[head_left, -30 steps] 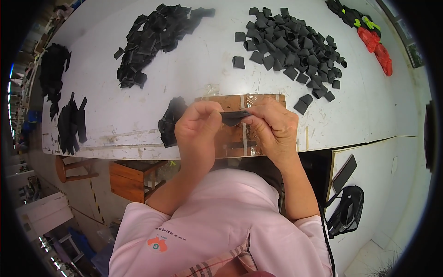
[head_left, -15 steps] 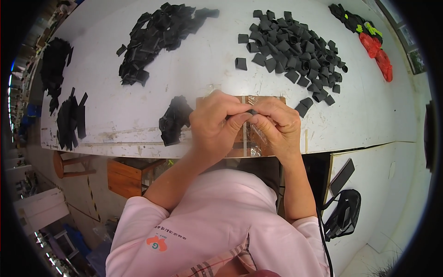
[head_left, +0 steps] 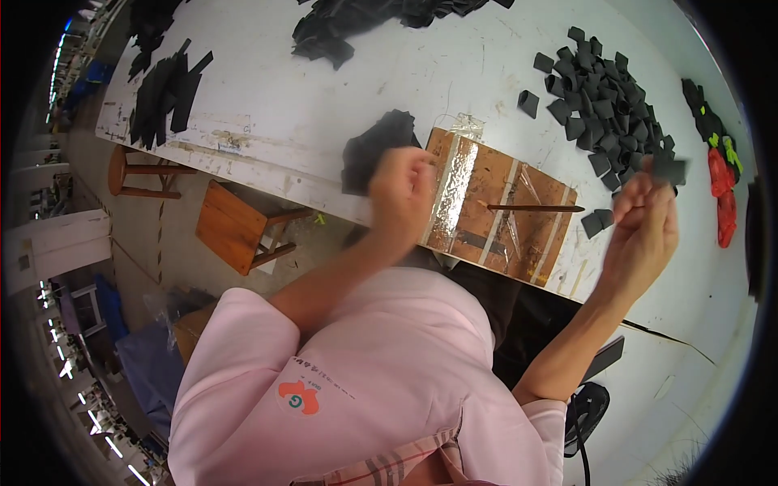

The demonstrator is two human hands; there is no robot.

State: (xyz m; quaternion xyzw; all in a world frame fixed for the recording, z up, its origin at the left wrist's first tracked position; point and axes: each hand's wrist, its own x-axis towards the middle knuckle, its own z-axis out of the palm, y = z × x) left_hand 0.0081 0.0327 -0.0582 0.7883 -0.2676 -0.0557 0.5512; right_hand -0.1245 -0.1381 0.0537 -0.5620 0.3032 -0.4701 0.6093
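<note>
My right hand [head_left: 648, 227] is raised on the right, beside the pile of small black folded pieces [head_left: 604, 105]. Between its fingertips is a small black folded fabric piece [head_left: 671, 170], slightly blurred. My left hand [head_left: 401, 190] is at the near edge of the table, its fingers curled and smeared by motion. It partly covers a heap of black fabric strips [head_left: 377, 150]; whether it touches them or holds anything is unclear. Between my hands lies a brown board [head_left: 474, 182] wrapped in clear tape, with a thin dark pointed stick [head_left: 535, 208] on it.
More black fabric [head_left: 348, 28] is heaped at the far side of the white table [head_left: 267, 105]. Black strips [head_left: 166, 97] lie at the left. Red bags [head_left: 720, 182] rest at the far right. Wooden stools [head_left: 231, 227] stand below the table's left edge.
My hands, which were together over the board around a small dark piece, have parted. The right moved right with a black piece, the left toward the black heap. The view has turned, uncovering the stick.
</note>
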